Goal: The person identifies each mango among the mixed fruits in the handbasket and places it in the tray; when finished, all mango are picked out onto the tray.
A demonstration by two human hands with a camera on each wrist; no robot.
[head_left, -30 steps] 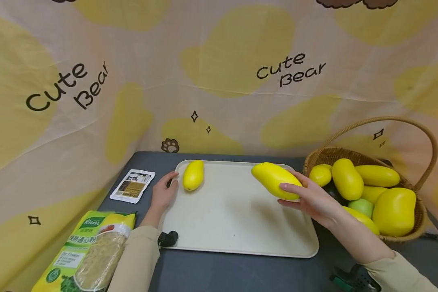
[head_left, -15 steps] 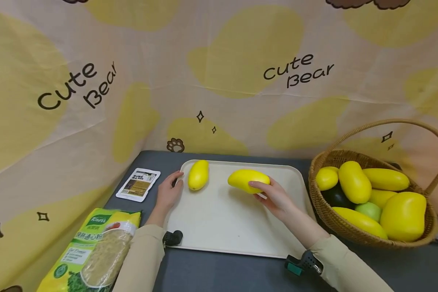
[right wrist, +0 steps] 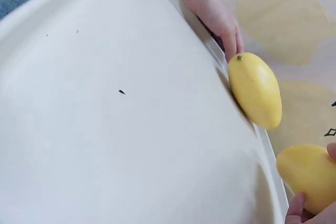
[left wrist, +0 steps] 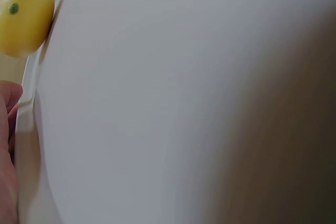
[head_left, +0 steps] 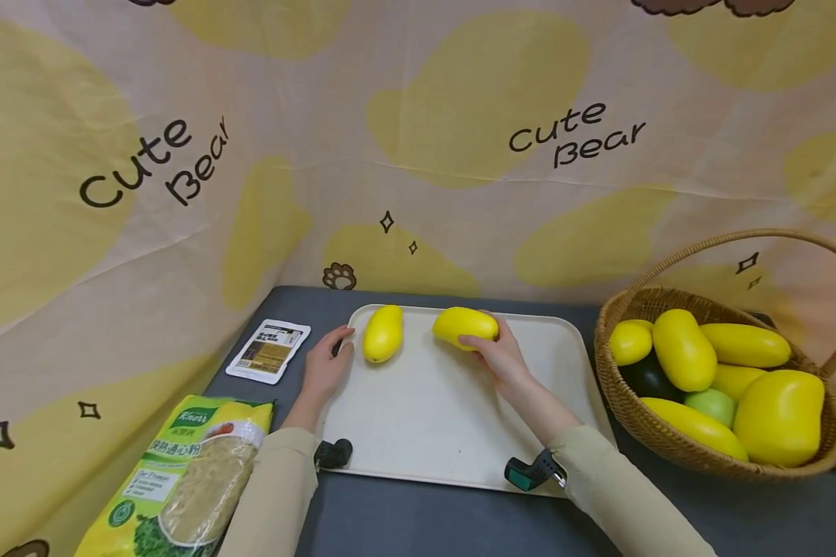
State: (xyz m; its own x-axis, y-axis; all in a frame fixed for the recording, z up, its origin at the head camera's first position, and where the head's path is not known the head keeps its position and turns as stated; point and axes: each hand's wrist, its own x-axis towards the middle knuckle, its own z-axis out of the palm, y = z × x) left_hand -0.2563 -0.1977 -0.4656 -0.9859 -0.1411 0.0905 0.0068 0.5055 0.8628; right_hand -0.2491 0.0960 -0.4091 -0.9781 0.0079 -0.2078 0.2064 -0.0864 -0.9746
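Observation:
My right hand (head_left: 507,362) grips a yellow mango (head_left: 457,324), thumb on its near side, over the back middle of the white tray (head_left: 432,418). Whether that mango touches the tray is hard to tell. To its left a second mango (head_left: 383,334) lies at the tray's back left, apart from both hands. My left hand (head_left: 326,370) holds the tray's left edge, with thumb and fingers at the rim. The right wrist view shows the held mango (right wrist: 307,174) at the lower right, partly cut off, and the lying mango (right wrist: 255,90) near the left hand's fingertips.
A wicker basket (head_left: 616,394) with a tall handle, holding several yellow fruits, a green one and a dark one, stands right of the tray. At the left are a white pouch (head_left: 270,352) and a yellow Knorr bag (head_left: 195,472). A printed cloth hangs behind.
My right hand has carried the mango left and back from near the basket to beside the lying one. My left hand stays on the tray's edge. The view has shifted slightly.

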